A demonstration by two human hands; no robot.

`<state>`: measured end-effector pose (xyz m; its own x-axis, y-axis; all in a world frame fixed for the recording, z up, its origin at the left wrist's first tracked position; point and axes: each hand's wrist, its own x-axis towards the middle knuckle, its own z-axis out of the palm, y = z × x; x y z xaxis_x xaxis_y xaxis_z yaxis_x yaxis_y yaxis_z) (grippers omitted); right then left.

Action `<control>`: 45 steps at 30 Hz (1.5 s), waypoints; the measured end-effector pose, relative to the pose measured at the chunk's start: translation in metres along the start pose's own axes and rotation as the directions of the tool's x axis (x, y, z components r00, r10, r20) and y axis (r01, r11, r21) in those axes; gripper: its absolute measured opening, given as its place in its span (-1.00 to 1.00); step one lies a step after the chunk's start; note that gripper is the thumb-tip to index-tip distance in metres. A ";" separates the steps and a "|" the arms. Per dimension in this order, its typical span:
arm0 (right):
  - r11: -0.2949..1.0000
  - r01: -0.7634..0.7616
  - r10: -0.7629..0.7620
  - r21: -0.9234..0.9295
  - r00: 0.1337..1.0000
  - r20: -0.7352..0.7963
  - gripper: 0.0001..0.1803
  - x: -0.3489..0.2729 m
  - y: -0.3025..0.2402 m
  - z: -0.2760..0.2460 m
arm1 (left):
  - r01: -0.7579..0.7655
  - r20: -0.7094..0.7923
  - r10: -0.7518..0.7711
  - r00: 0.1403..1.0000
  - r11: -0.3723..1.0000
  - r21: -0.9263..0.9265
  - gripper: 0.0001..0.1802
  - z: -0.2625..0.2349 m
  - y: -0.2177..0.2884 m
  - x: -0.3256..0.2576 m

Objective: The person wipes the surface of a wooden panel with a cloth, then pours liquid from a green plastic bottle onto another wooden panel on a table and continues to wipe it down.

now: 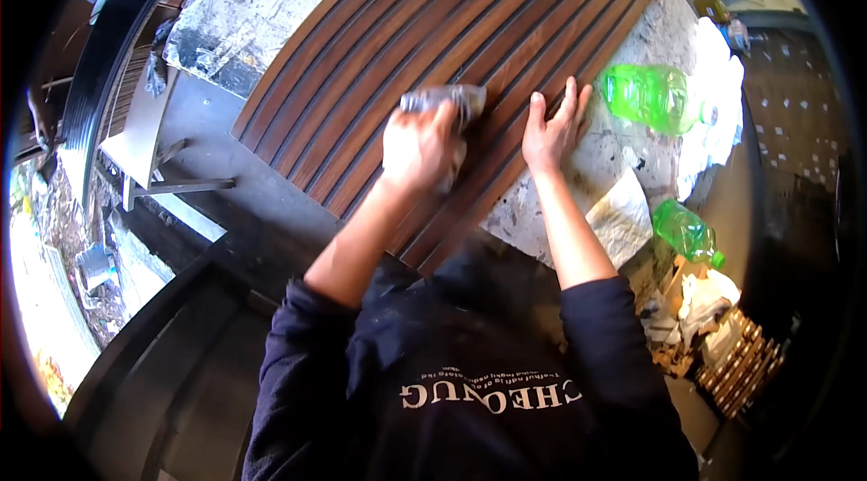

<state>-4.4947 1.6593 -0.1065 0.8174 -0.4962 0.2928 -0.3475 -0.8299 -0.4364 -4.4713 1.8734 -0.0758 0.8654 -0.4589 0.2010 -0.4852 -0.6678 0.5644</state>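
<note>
A slatted brown wood panel [452, 56] with dark grooves lies across the worktable, its slats running diagonally. My left hand [420, 147] is closed round a grey, crumpled rag [465, 100] on the panel's near half; motion blurs the rag's edges. At the panel's right edge rests my right hand [555, 130], fingers stretched out and thumb apart, holding nothing. Just right of those fingers, a clear bottle of green liquid [646, 97] lies on its side.
White crumpled cloth or paper [718, 111] hangs at the right side of the stained worktable [239, 16]. A pale sheet [621, 221] lies beside my right forearm. Lower right are a second green bottle [686, 230] and crumpled scraps [695, 309]. A small stand [144, 138] is at left.
</note>
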 end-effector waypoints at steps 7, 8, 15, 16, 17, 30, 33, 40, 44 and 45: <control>0.998 -0.062 0.062 -0.004 0.996 -0.057 -0.27 -0.003 0.012 -0.002 | -0.105 0.116 0.094 0.989 0.990 0.096 -0.76 -0.066 -0.037 -0.102; 0.998 -0.056 0.056 -0.002 0.997 -0.060 -0.27 -0.003 0.011 -0.001 | -0.137 0.123 0.126 0.984 0.987 0.080 -0.76 -0.064 -0.040 -0.098; 0.999 -0.049 0.049 -0.002 0.997 -0.055 -0.27 0.001 -0.003 -0.004 | -0.194 -0.005 0.195 0.981 0.978 0.078 -0.82 -0.002 -0.023 0.036; 0.998 -0.056 0.056 0.000 0.997 -0.057 -0.27 0.002 -0.002 -0.002 | -0.168 -0.015 0.170 0.985 0.982 0.081 -0.81 0.001 -0.025 0.034; 0.998 -0.059 0.059 0.003 0.997 -0.057 -0.27 0.002 -0.002 -0.001 | -0.139 -0.028 0.142 0.989 0.987 0.085 -0.80 0.002 -0.028 0.032; 0.999 -0.042 0.043 0.023 0.997 -0.066 -0.26 0.003 0.000 -0.002 | -0.054 0.153 0.033 0.988 0.990 0.134 -0.67 0.000 -0.013 0.078; 0.998 -0.060 0.062 0.023 0.996 -0.060 -0.26 0.000 0.004 -0.006 | -0.015 0.281 -0.025 0.960 0.990 0.140 -0.68 -0.018 -0.010 0.065; 0.997 -0.071 0.073 0.021 0.994 -0.081 -0.27 -0.001 0.008 -0.007 | -0.112 0.318 0.072 0.945 0.988 0.109 -0.53 -0.066 -0.033 -0.056; 0.997 -0.069 0.071 0.026 0.995 -0.073 -0.28 0.002 0.005 -0.006 | -0.104 0.245 0.056 0.968 0.977 0.188 -0.56 -0.007 -0.010 0.070; 0.998 -0.056 0.059 0.043 0.996 -0.074 -0.29 0.004 -0.001 -0.004 | -0.080 0.211 0.036 0.977 0.975 0.206 -0.63 0.006 -0.009 0.099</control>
<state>-4.4930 1.6577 -0.1019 0.7592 -0.5620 0.3284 -0.3731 -0.7891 -0.4881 -4.3820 1.8304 -0.0655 0.8017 -0.5958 0.0479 -0.5686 -0.7353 0.3689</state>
